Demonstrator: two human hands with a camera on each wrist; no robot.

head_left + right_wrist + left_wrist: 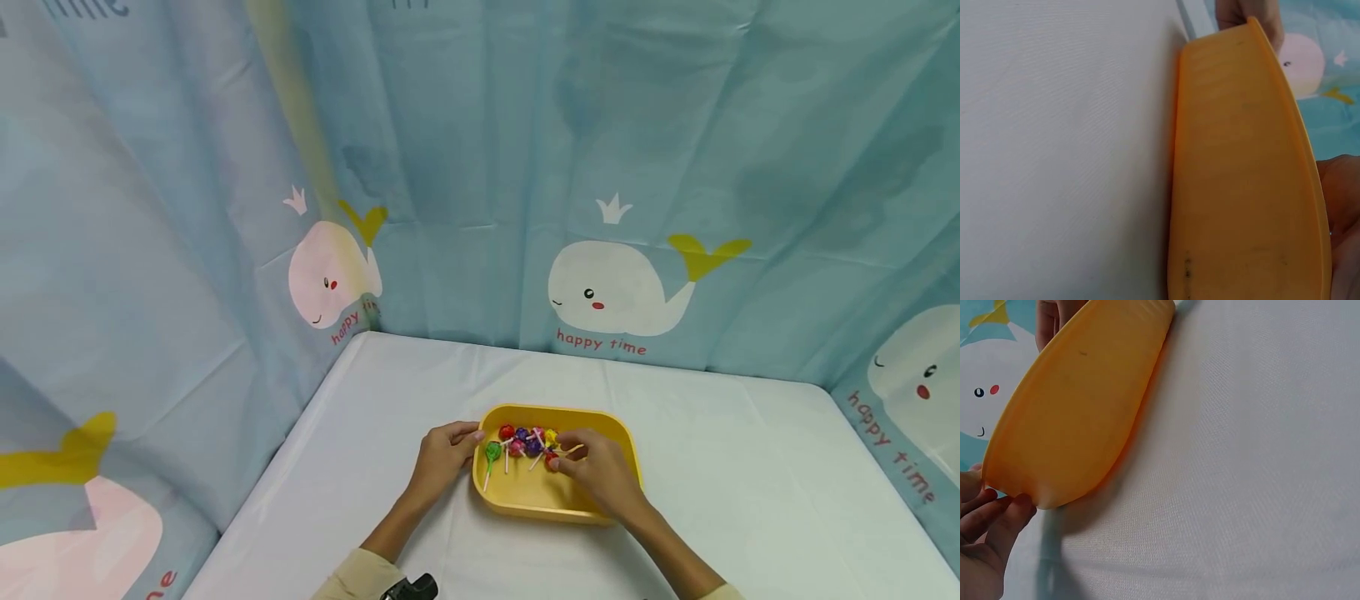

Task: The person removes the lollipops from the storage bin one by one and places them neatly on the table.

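A yellow tray (566,497) with rounded corners sits on the white table, holding several wrapped lollipops. My left hand (441,457) grips the tray's left rim; in the left wrist view its thumb and fingers (1019,509) pinch the tray wall. Reaching over the right side, my right hand (603,471) has thumb and fingertips curled at a red lollipop (551,462) near the tray's middle. A green lollipop (492,452) lies at the left, beside a cluster of red, purple, pink and yellow ones. In the right wrist view the tray wall (1241,169) hides the lollipops.
White cloth (750,475) covers the table around the tray. Behind and to both sides hang light blue curtains (465,267) printed with whales. A black band (411,587) shows at the left wrist.
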